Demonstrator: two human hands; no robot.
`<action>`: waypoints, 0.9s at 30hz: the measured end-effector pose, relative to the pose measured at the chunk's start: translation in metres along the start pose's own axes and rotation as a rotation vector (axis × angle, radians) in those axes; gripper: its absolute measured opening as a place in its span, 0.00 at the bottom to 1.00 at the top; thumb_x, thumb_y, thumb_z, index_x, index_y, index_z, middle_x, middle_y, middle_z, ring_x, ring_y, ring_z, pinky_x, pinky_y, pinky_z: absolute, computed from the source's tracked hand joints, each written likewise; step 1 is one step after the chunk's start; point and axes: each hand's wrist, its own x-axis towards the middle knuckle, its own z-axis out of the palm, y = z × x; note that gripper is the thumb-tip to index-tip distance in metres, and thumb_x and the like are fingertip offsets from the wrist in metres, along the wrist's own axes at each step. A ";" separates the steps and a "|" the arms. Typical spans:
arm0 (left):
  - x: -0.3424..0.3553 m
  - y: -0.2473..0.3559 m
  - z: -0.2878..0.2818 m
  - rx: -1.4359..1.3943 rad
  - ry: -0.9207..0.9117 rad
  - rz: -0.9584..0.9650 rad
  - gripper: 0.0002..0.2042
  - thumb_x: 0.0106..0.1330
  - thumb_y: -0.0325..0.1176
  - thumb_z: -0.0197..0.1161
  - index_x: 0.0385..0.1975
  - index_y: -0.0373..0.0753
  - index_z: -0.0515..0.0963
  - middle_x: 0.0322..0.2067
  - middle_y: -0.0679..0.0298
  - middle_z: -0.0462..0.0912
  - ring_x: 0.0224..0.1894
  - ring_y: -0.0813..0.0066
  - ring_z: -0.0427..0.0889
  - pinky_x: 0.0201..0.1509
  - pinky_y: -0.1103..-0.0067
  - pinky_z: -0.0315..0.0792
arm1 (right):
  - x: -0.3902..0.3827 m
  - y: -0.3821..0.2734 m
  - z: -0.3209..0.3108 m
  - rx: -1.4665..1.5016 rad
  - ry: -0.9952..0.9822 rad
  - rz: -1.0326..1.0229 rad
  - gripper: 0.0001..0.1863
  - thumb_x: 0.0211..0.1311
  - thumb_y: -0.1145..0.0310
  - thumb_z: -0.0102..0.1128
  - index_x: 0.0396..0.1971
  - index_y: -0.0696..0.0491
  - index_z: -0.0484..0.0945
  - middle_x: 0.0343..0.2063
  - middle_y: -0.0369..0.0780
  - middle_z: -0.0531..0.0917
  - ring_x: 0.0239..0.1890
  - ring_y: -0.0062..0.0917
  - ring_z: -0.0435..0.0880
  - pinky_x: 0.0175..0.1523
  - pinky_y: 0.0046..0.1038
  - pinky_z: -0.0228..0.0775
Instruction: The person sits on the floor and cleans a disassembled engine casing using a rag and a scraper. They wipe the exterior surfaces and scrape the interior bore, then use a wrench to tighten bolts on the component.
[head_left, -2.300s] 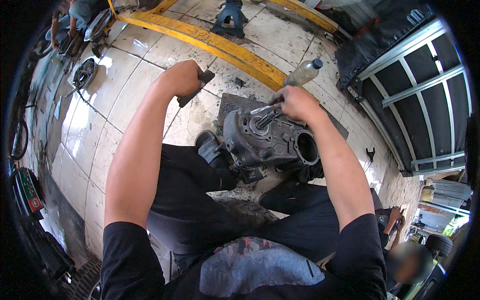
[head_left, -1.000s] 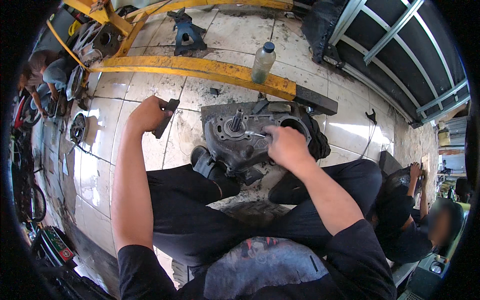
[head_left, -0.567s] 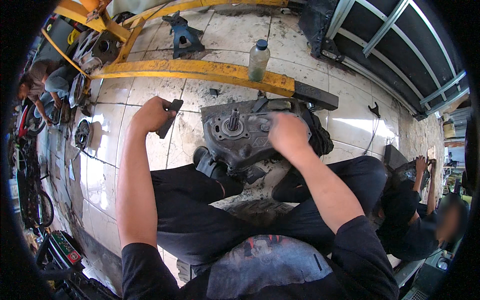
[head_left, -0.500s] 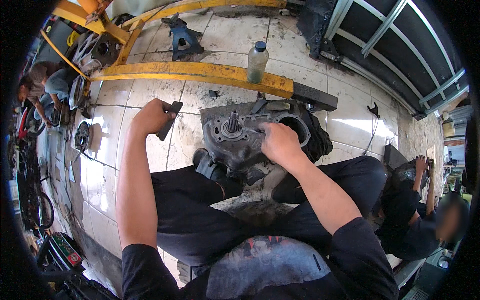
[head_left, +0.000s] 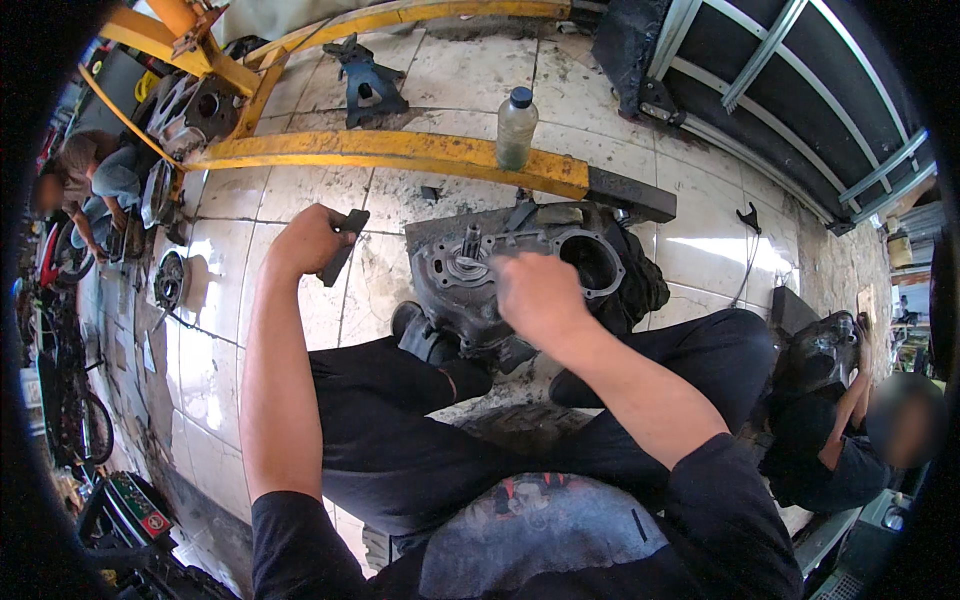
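A grey metal gearbox housing [head_left: 440, 298] lies on the floor between my feet, with a splined shaft [head_left: 472, 242] standing up from its left side and a round opening on the right. Over its top face is my right hand [head_left: 545, 303], fingers at the rim beside the shaft. Motion smears those fingertips, so whether they pinch anything is hidden. My left hand [head_left: 303, 243] is raised to the left of the housing, closed around a dark, flat rectangular block [head_left: 346, 247]. That block is held tilted, apart from the housing.
Behind the housing runs a yellow steel beam [head_left: 390, 150], with a capped bottle [head_left: 516, 128] standing on it. A blue metal stand [head_left: 370, 88] is farther back. Metal parts [head_left: 170, 280] lie at the left. One person crouches at far left, another works at the right edge.
My right hand has swept left across the housing's top face, toward the shaft. My left hand keeps hold of the dark block, with little movement.
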 end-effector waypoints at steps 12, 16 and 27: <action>0.000 -0.009 -0.001 0.039 0.012 0.074 0.16 0.64 0.36 0.70 0.48 0.34 0.86 0.36 0.44 0.88 0.38 0.52 0.89 0.47 0.63 0.79 | 0.008 -0.019 0.009 -0.075 -0.072 0.004 0.09 0.56 0.71 0.56 0.30 0.56 0.85 0.28 0.51 0.87 0.35 0.49 0.89 0.43 0.48 0.81; -0.010 -0.009 -0.001 0.026 0.028 0.016 0.17 0.64 0.37 0.69 0.47 0.33 0.86 0.37 0.45 0.88 0.37 0.53 0.88 0.45 0.64 0.79 | 0.010 -0.005 -0.031 -0.191 -0.107 0.081 0.10 0.57 0.70 0.56 0.29 0.57 0.86 0.32 0.52 0.88 0.38 0.49 0.89 0.45 0.48 0.81; -0.001 -0.016 0.002 0.075 -0.017 0.025 0.16 0.64 0.36 0.68 0.49 0.37 0.86 0.36 0.44 0.88 0.38 0.52 0.89 0.47 0.63 0.79 | 0.007 0.054 0.002 -0.169 -0.081 0.227 0.11 0.58 0.70 0.56 0.33 0.55 0.86 0.34 0.50 0.88 0.41 0.48 0.89 0.46 0.47 0.81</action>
